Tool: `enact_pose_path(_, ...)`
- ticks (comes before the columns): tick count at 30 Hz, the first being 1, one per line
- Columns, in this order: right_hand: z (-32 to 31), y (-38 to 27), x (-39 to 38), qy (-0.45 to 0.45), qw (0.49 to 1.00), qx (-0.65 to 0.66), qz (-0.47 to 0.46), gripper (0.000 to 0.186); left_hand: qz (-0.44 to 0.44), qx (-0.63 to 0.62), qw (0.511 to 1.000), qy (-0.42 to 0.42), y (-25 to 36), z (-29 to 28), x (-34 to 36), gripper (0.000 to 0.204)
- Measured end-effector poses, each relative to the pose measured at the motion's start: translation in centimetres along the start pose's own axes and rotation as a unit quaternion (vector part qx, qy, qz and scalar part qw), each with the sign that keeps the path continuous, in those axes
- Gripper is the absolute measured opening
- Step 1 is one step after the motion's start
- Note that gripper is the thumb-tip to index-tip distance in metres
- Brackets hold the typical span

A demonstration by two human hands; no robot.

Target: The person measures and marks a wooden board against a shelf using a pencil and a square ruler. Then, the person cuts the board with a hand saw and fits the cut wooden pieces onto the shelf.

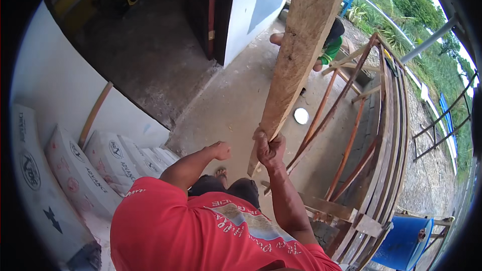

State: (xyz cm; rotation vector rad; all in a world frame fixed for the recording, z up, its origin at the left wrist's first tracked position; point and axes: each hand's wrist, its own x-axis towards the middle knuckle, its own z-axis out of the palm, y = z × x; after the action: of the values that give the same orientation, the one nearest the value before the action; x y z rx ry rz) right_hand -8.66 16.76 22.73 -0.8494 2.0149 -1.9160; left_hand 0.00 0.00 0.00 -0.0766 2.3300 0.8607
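Floor (206, 115) gives room left of plank (296, 55), wooden frame (314, 125) close right; long axis slants up-right. Right hand (271, 150) clenched near lower end; left hand (221, 150) curled, seemingly empty.

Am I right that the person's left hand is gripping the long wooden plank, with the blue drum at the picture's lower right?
Not quite: the head view shows the right hand gripping the long wooden plank, with the blue drum at the picture's lower right.

The right hand (271, 151) grips a plank (297, 62) (left hand (221, 150) curled).
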Motion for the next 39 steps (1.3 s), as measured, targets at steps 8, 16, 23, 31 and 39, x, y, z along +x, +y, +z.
enact_pose_path(8, 8.3, 4.3, 25.5, -0.136, 0.984, 0.099, -0.062, 0.029, -0.118, -0.15, 0.952, 0.238, -9.4, -21.1, 2.3, 0.034)
enact_pose_path(16, 23.9, 5.8, 44.5, -0.346, 0.923, 0.148, -0.083, 0.033, -0.225, -0.275, 0.847, 0.396, -17.2, -26.4, -4.7, 0.035)
enact_pose_path(23, 40.5, 4.9, 54.7, -0.503, 0.841, 0.184, -0.078, 0.031, -0.238, -0.088, 0.695, 0.672, -21.6, -42.7, -8.9, 0.028)
enact_pose_path(31, 62.3, 3.1, 67.4, -0.569, 0.794, 0.168, -0.13, 0.031, -0.198, -0.368, 0.532, 0.737, -36.9, -58.4, -15.1, 0.025)
enact_pose_path(39, 79.8, 2.7, 79.5, -0.572, 0.806, 0.132, -0.067, 0.034, -0.357, -0.372, 0.575, 0.635, -47.2, -65.3, -26.1, 0.036)
